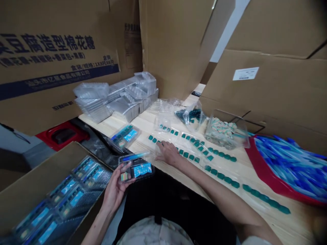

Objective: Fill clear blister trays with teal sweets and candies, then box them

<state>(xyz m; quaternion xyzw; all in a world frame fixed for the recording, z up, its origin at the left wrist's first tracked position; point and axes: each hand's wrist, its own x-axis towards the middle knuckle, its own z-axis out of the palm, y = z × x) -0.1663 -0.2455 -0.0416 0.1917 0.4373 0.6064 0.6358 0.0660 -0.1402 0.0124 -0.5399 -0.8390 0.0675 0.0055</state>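
Observation:
My left hand (116, 190) grips a clear plastic tray (150, 173) near the table's front edge. Inside it are a blue patterned packet (142, 169), a slim blue stick-shaped piece (134, 156) along the top and a small striped block (124, 176). Reaching onto the wooden table (187, 172), my right hand (167, 153) is over a row of small dark green pieces (191, 157). Its thumb and forefinger are apart, the fingertips at the row; pieces under the palm are hidden. A second filled tray (124, 136) lies just beyond.
Stacked clear trays (127, 95) stand at the back left. A carton (76, 149) of filled trays is at lower left. To the right are a clear tub (213, 137) of striped blocks, a bag (198, 117) of green pieces and a red basin (258, 166) of blue pieces. Cardboard surrounds the table.

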